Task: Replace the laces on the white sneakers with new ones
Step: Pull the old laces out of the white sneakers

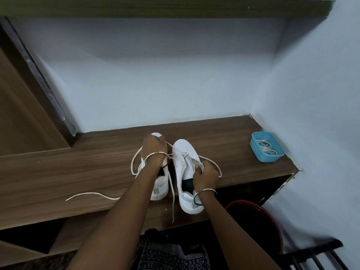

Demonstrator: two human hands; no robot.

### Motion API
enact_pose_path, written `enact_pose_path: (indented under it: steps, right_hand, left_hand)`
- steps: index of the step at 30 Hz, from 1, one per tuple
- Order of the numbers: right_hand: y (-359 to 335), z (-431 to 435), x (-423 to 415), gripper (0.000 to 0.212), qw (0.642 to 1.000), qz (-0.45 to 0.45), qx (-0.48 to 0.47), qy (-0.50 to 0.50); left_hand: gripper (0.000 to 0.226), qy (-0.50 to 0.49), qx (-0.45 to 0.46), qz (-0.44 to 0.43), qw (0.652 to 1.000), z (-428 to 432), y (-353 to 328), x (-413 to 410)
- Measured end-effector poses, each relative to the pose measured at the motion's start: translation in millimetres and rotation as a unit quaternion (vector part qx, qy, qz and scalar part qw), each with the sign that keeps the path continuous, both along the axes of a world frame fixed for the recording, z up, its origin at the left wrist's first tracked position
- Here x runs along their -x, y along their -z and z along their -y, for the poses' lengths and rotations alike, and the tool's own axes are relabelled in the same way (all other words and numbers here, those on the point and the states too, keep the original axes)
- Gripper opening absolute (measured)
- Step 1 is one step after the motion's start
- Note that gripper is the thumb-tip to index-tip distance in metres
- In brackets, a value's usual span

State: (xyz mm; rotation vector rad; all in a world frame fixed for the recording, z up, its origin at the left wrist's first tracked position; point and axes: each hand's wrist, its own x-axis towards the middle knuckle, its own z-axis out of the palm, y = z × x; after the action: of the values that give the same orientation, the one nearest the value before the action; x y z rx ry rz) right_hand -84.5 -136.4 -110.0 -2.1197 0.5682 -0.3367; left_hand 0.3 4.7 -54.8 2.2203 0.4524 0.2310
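Two white sneakers stand side by side on the wooden shelf [58,172], toes toward the wall. My left hand [153,147] covers the front of the left sneaker [160,184] and hides its eyelets; whether its fingers grip a lace there I cannot tell. My right hand [205,175] grips the tongue and lace area of the right sneaker [184,151]. A loosened off-white lace [93,193] trails left across the shelf. Another strand [172,201] hangs over the front edge between the shoes. A lace loop [217,166] arcs to the right of my right hand.
A blue plastic tub [259,152] holding coiled white laces sits at the shelf's right end, near the wall corner. A dark red bucket [259,217] stands below the shelf on the right. A wooden door frame [39,78] rises at left, a metal rack [315,256] at bottom right.
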Motion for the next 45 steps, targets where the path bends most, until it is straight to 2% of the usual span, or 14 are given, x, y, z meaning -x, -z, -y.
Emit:
enact_pose_path:
  steps: [2,4,7,10,12,16,19,21,25,28,32,36,39,45]
  right_hand:
    - [0.1,-0.5,0.1,0.010,1.000,0.006,-0.002,0.001]
    - [1.0,-1.0,-0.3,0.008,1.000,0.008,-0.001,0.005]
    - [0.2,-1.1,0.5,0.010,1.000,0.009,-0.003,0.005]
    - [-2.0,-1.4,1.0,0.012,1.000,0.007,0.002,0.004]
    - [-2.3,-1.4,1.1,0.012,1.000,0.008,0.007,0.001]
    - [-2.1,-0.8,1.3,0.011,1.000,0.011,0.003,0.000]
    - [-0.8,-1.4,0.6,0.010,1.000,0.004,0.000,0.001]
    - [0.7,-1.6,-0.1,0.012,1.000,-0.002,0.004,0.001]
    - [0.7,-1.8,-0.4,0.013,1.000,0.000,-0.003,0.004]
    - [1.6,-2.2,-0.7,0.010,1.000,-0.006,-0.010,0.005]
    - [2.8,-3.1,-1.8,0.010,1.000,-0.003,-0.009,0.006]
    - [2.9,-2.7,-1.3,0.010,1.000,-0.003,0.004,0.002]
    - [3.2,-2.5,-0.7,0.011,1.000,0.005,0.002,-0.004]
    - [3.5,-1.9,-1.5,0.010,1.000,0.003,0.006,-0.003]
  left_hand:
    - [0.030,-0.082,-0.031,0.025,0.996,-11.2,1.9,1.6]
    - [0.024,-0.091,-0.120,0.056,0.987,-13.7,3.7,5.8]
    - [0.020,0.076,-0.266,0.092,0.956,-1.5,6.0,8.7]
    - [0.023,0.230,-0.368,0.027,0.900,19.3,9.1,11.3]
    - [0.023,0.248,-0.439,0.000,0.864,28.3,16.3,10.8]
    - [0.019,0.237,-0.503,0.016,0.831,30.5,21.2,16.4]
    - [0.017,0.211,-0.498,0.023,0.841,28.3,18.6,19.0]
    - [0.004,0.139,-0.456,0.050,0.877,22.0,14.8,17.5]
    - [0.018,-0.038,-0.315,0.056,0.947,0.0,3.6,10.6]
    - [0.014,-0.103,-0.271,0.061,0.955,-9.2,2.9,8.7]
    - [0.011,0.035,-0.376,0.143,0.915,0.1,9.5,9.7]
    - [0.020,0.236,-0.447,0.042,0.862,23.2,20.2,10.4]
    - [0.017,0.242,-0.505,0.030,0.828,30.7,25.3,15.6]
    - [0.019,0.263,-0.527,0.056,0.806,26.6,28.0,11.4]
